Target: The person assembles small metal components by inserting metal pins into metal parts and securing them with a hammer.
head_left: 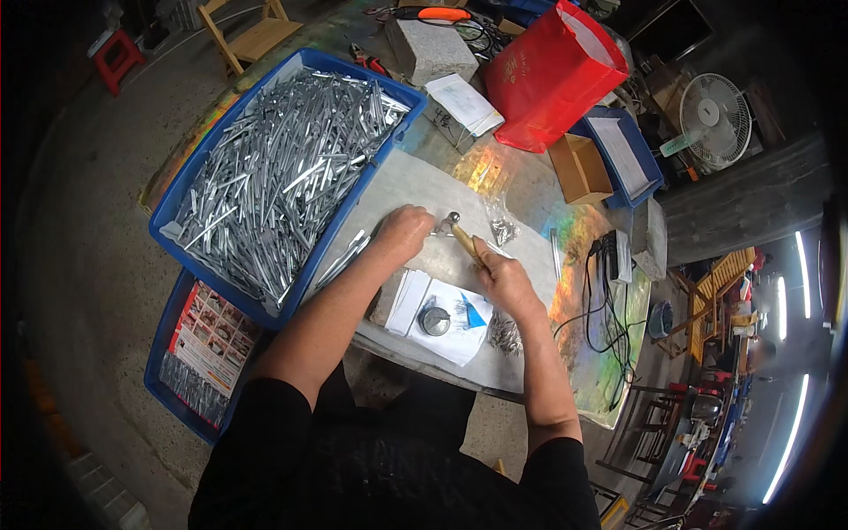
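My right hand (505, 281) is wrapped round the light wooden handle of a hammer (465, 240), whose shiny round metal head points up and left. My left hand (406, 232) is closed beside the hammer head, its fingertips pinched together; whatever they hold is too small to make out. Both hands are over a grey sheet (380, 190) on the table. Close to my left forearm a few thin metal strips (343, 258) lie on the sheet. Beyond the hammer rests a clear bag of small metal parts (503, 230).
A blue tray (166, 212) heaped with silvery metal strips (287, 168) stands at left, above another blue tray (157, 371). Nearer me are white papers (455, 340) with a round grey container (435, 321) and a pile of small metal pieces (505, 334). Black cables (608, 300) and a red bag (552, 84) lie beyond.
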`<state>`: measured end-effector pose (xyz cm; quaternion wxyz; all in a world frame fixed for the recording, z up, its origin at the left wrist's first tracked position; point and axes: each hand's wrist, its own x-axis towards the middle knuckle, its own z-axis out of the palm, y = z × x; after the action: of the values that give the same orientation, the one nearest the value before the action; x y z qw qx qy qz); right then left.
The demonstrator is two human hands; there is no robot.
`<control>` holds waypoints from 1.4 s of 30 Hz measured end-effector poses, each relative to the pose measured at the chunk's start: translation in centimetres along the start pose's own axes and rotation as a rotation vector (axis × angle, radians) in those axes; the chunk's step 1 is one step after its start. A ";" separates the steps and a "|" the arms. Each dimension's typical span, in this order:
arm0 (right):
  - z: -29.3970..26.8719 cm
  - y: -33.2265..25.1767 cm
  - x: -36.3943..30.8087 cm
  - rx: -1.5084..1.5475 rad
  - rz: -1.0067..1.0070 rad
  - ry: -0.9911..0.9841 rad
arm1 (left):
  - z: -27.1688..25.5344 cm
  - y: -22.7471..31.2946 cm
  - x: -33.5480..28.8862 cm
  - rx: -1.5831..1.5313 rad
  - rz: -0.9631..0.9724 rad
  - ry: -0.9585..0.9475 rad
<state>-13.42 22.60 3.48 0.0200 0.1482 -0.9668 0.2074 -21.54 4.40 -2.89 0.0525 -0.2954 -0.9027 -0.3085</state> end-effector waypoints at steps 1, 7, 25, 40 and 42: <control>-0.1 0.2 0.0 0.000 -0.003 0.004 | 0.1 -0.1 0.0 -0.016 0.012 0.008; -0.9 0.2 -2.1 0.177 0.149 0.161 | 0.2 -0.4 -0.1 -0.018 0.014 -0.006; 0.0 5.3 -7.4 1.327 0.828 0.458 | -1.7 0.0 0.0 -0.028 -0.027 -0.053; -0.6 1.7 -6.4 0.453 0.440 0.265 | -0.1 -0.8 0.0 0.089 0.097 -0.014; -0.5 1.1 -5.6 0.398 0.375 0.219 | -0.4 -0.3 0.0 0.096 0.075 -0.051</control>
<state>-8.41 25.28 2.96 0.0559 -0.0553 -0.9096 0.4079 -21.73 3.98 -2.72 0.0550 -0.3339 -0.9058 -0.2550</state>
